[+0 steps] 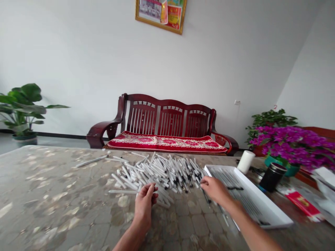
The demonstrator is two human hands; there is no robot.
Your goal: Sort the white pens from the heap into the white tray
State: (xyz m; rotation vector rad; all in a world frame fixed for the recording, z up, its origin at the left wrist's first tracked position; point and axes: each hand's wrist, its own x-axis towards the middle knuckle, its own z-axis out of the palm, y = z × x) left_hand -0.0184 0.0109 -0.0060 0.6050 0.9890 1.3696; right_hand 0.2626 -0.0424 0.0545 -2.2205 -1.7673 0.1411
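A heap of slim white pens (157,170), many with black ends, lies in the middle of the patterned table. My left hand (145,200) is closed at the heap's near edge, its fingers curled; whatever they hold is hidden. At the right side of the heap my right hand (214,190) is pinched closed, with a thin dark-ended pen (206,198) running down from its fingertips. Beside that hand stands a shallow white box (274,214) holding rows of pens with black parts, partly covered by my right forearm. A few slender pieces (223,216) lie between box and forearm.
One long pen (91,161) lies apart at the left. Right of the box are a white cylinder (246,162), a black jar (272,177), a red packet (303,204) and purple flowers (295,144). A wooden bench (170,118) stands beyond the table (52,202).
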